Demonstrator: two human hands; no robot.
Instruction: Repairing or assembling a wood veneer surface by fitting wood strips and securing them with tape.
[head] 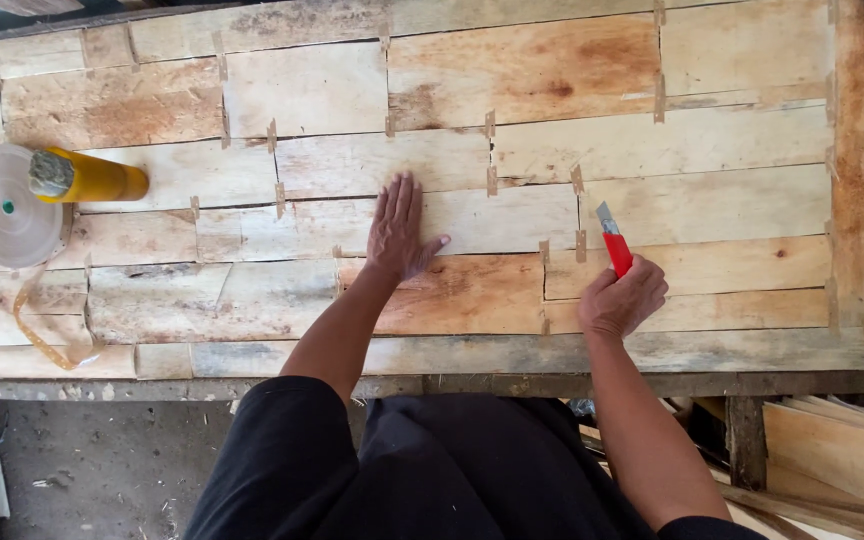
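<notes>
Veneer sheet: thin pale wood strips [512, 150] lie edge to edge across the whole upper part of the frame, forming one wide flat sheet on a workbench.
Joints: small tan tape patches [491, 180] bridge the seams where strip ends meet, dotted across the sheet.
Your left hand: your left hand [399, 230] lies palm down at the centre of the frame, fingers spread slightly and pointing to the top, thumb out to the right, pressed flat on the strips.
Your right hand: your right hand [624, 298] sits right of centre, closed in a fist around the handle of a red utility knife [613, 243].
Knife: its red body sticks up out of your fist toward the top of the frame, and the short grey blade tip ends just beside a taped seam; you cannot tell whether the tip touches the wood.
Tape roll: a flat white tape roll [2, 207] lies at the left edge, with a loose tan tail [42, 335] trailing toward the lower left.
Yellow tool: a yellow cylinder with a grey fuzzy end [87, 177] rests partly on the roll, just to its right.
Bench edge: the grey wooden front edge [512, 384] runs across the lower frame, touching your dark clothing.
Lower right: more loose wood strips [832, 450] are stacked below the bench.
</notes>
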